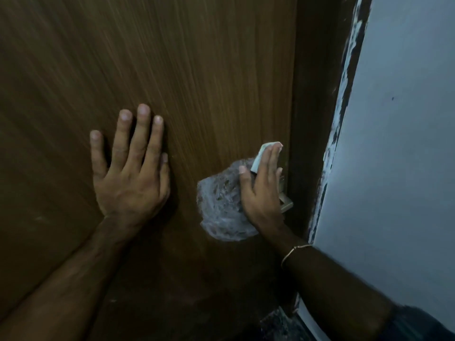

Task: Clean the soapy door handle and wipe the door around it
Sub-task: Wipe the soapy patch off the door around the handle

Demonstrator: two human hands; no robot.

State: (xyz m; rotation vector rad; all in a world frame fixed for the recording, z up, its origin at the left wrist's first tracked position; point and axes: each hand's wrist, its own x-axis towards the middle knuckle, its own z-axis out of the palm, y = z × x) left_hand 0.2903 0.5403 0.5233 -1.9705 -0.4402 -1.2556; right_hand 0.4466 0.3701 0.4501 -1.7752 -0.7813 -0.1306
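A brown wood-grain door [172, 70] fills the view. My left hand [128, 168] lies flat on it with fingers spread, holding nothing. To its right, my right hand [261, 190] presses a pale folded cloth [263, 153] against the door, fingers together over it. A patch of white soap foam [221, 205] is smeared on the door just left of and under that hand. A bit of the metal door handle [285, 203] shows beside the right palm; most of it is hidden by the hand.
The dark door frame [317, 119] runs down the right of the door. Beyond it stands a pale blue-grey wall [398, 143] with a chipped, dark paint edge. A thin bracelet [294, 251] sits on my right wrist.
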